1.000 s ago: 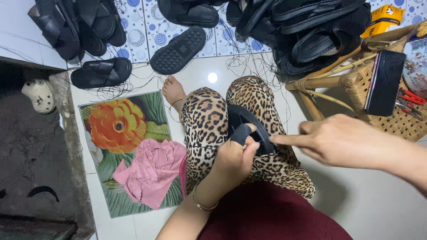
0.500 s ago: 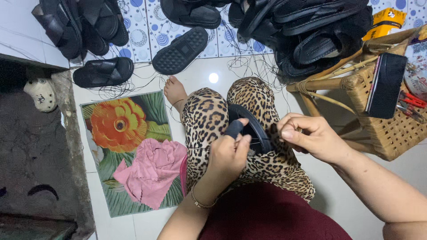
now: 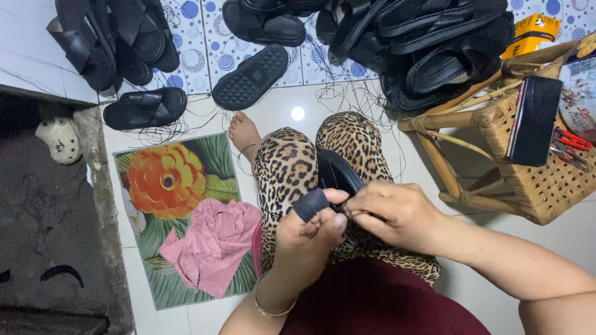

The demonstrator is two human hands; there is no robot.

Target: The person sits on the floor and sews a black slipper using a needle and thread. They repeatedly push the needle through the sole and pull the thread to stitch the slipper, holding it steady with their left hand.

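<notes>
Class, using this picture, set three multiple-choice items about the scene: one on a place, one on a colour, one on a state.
1. Where does the pink cloth lie?
A. on the flower mat
B. on the wicker stool
C. on the sandal pile

2. What colour covers the tip of the left hand thumb?
A. white
B. dark
C. yellow

3. How is the black sandal on the lap held?
A. by neither hand
B. by the left alone
C. both hands meet at it

Answers: 1 A, the cloth rests on the mat's lower right part. 2 B, a dark cover sits on the thumb. 3 C, the right hand pinches beside the left at the sandal.
</notes>
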